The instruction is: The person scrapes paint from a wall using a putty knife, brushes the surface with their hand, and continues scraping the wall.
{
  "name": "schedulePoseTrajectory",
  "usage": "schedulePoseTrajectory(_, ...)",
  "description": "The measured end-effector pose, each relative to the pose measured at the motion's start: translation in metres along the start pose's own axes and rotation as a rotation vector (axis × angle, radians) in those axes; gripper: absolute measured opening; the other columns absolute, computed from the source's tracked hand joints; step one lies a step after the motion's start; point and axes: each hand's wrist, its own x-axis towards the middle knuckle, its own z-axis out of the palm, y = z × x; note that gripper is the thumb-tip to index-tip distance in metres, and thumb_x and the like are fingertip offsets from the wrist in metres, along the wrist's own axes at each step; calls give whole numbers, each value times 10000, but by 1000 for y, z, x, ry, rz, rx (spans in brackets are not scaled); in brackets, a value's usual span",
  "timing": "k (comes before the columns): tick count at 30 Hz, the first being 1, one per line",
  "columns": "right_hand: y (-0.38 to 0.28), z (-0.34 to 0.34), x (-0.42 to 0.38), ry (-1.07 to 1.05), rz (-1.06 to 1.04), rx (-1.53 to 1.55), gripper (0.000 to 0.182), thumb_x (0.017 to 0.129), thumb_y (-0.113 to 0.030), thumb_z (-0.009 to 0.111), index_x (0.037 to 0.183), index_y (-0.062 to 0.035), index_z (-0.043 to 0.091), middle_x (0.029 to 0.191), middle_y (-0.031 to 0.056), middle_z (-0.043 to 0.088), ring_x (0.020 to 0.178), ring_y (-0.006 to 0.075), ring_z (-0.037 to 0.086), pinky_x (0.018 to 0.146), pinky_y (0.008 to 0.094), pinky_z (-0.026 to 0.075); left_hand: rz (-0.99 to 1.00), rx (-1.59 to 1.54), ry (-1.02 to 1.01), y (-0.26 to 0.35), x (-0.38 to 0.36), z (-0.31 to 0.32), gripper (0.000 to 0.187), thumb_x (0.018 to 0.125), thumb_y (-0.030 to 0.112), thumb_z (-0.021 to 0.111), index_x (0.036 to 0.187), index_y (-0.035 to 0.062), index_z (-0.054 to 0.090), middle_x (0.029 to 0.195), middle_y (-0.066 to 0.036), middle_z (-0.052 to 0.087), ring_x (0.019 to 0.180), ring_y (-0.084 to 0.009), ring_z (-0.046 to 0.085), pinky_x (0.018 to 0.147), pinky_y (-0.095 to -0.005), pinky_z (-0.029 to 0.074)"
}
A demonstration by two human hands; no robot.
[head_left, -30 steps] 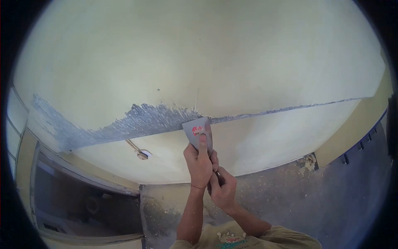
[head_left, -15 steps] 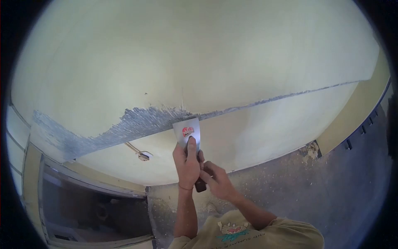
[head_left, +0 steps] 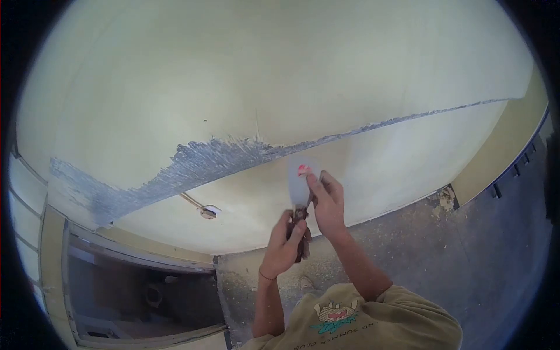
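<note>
A scraper with a wide metal blade [head_left: 298,189] and a dark handle [head_left: 303,251] is held upright in front of the wall. My left hand [head_left: 282,248] is wrapped round the handle. Higher up, my right hand [head_left: 328,201] has its fingers closed at the blade's right edge, beside a red mark on the metal. Behind and above the blade, a rough grey scraped strip [head_left: 216,160] runs along the pale wall [head_left: 326,70], wide at the left and narrow towards the right.
Below the strip, a fitting [head_left: 208,213] with a short conduit sits on the wall. At the lower left is a dark framed opening [head_left: 140,297]. Small pale flakes lie on the grey floor [head_left: 396,256]. A yellowish side wall [head_left: 496,157] stands at the right.
My left hand has gone from the blade down to the handle. My right hand has risen from the handle to the blade's edge. The scraper has shifted right, and its blade is farther from the strip.
</note>
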Motion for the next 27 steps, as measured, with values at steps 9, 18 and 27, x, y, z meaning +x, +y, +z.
schedulePoseTrajectory(9, -25, 30, -3, -7, 191, 389, 234, 999, -219, 502, 1139, -33, 474, 675, 96, 602, 527, 194, 623, 480, 303, 509, 68, 254, 91, 1, -15, -4, 203, 999, 173, 498, 1071, -16, 500, 710, -35, 571, 542, -81, 515, 479, -246, 419)
schedulePoseTrajectory(18, 28, -75, -38, -72, 351, -382, 358, 930, -362, 615, 963, -8, 574, 659, 121, 592, 486, 184, 541, 488, 315, 466, -316, -188, -469, -114, -5, -66, 410, 998, 353, 480, 1186, 0, 569, 964, -117, 673, 833, -229, 655, 737, -342, 514)
schedulePoseTrajectory(27, 234, -511, -433, -263, 653, -1693, 326, 746, -226, 690, 1017, -46, 697, 1069, 184, 671, 988, 342, 648, 833, 455, 513, -1115, -278, 255, -444, -229, -204, 530, 949, 315, 457, 1348, -34, 453, 1223, -232, 608, 1100, -362, 607, 1004, -550, 426)
